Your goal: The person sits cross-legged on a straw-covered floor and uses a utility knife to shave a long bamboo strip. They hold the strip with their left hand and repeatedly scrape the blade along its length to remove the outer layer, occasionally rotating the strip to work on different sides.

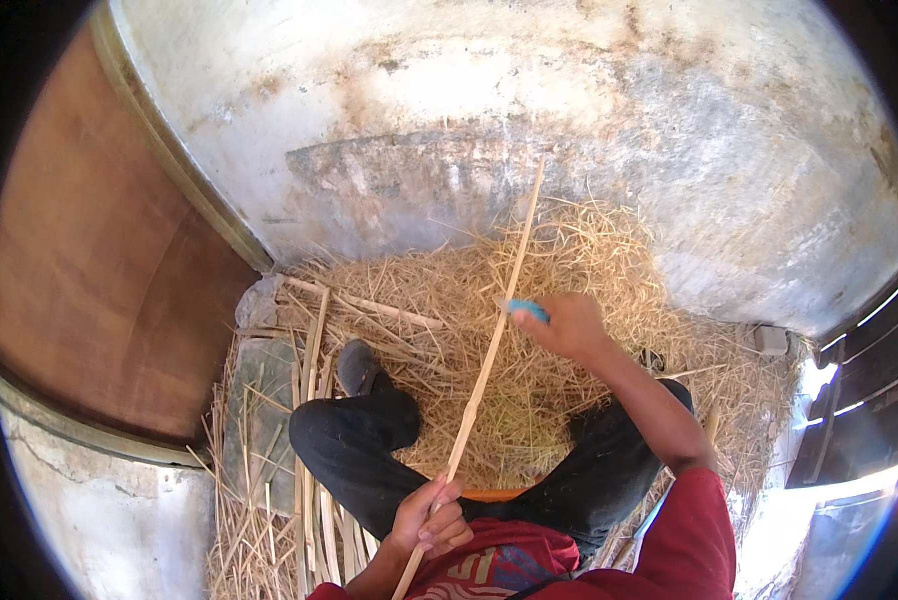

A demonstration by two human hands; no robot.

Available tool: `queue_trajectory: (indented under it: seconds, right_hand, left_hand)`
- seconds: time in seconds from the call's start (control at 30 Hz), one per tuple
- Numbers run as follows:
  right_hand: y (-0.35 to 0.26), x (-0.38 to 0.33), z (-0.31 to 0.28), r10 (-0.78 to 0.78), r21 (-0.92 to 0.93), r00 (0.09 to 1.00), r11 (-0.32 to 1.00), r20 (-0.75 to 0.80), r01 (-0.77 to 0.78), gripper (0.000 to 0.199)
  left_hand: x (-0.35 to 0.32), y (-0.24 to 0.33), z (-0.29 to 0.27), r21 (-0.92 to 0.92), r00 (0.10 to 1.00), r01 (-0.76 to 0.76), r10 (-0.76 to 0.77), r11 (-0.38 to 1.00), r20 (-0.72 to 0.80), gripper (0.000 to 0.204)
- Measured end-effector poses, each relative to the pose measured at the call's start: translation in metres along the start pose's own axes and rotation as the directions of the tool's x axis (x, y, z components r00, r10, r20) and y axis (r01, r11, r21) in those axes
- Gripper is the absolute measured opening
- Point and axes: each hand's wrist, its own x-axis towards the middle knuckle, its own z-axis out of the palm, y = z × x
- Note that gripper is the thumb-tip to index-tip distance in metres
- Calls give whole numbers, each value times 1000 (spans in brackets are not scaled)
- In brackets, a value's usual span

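A long, pale bamboo strip (490, 353) slants away from my lap toward the far wall, with a knot partway along it. My left hand (432, 518) is closed around its near end, close to my red shirt. In my right hand (573, 326) is a small tool with a blue handle (528, 309), apparently a knife. Its tip meets the strip beyond the middle, and the blade is too small to make out clearly. The strip's far end sticks out unsupported over the shavings.
Curled shavings (594, 245) cover the floor between my legs and up to the stained wall (449, 110). More bamboo strips (312, 350) lie beside my left leg. A brown door (109, 240) stands at the left, and a small block (771, 340) sits at the right.
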Motion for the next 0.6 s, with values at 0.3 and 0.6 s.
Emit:
queue_trajectory:
  seconds: [0.3,0.6]
  right_hand:
    - [5,17,-21,32,-80,988,997,149,-20,69]
    - [12,21,-16,156,-128,960,983,232,-129,68]
  left_hand:
    - [-3,2,2,-15,1000,15,-15,1000,-16,37]
    - [-7,5,15,165,986,50,-23,985,-164,36]
